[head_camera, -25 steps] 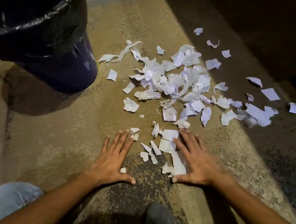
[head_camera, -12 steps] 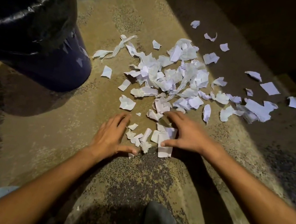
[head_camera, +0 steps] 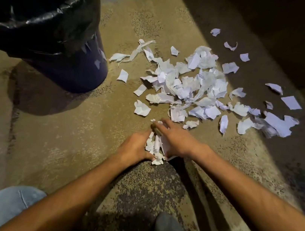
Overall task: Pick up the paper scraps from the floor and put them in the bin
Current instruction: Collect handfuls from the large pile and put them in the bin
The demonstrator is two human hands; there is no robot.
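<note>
Both hands down on the floor (head_camera: 49,139), left hand (head_camera: 135,146) and right hand (head_camera: 175,140) pressed together around a small bunch of scraps (head_camera: 155,147), each grip cupped on the paper, though how firmly is hard to tell. Just beyond the fingers, the big pile of paper scraps (head_camera: 189,85) lies spread out. The bin (head_camera: 48,26), lined in black plastic, stands far left.

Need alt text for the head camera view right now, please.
Two hands, left hand and right hand, press a small bunch of scraps together on the floor. A larger paper pile lies beyond; a black-lined bin stands far left.
</note>
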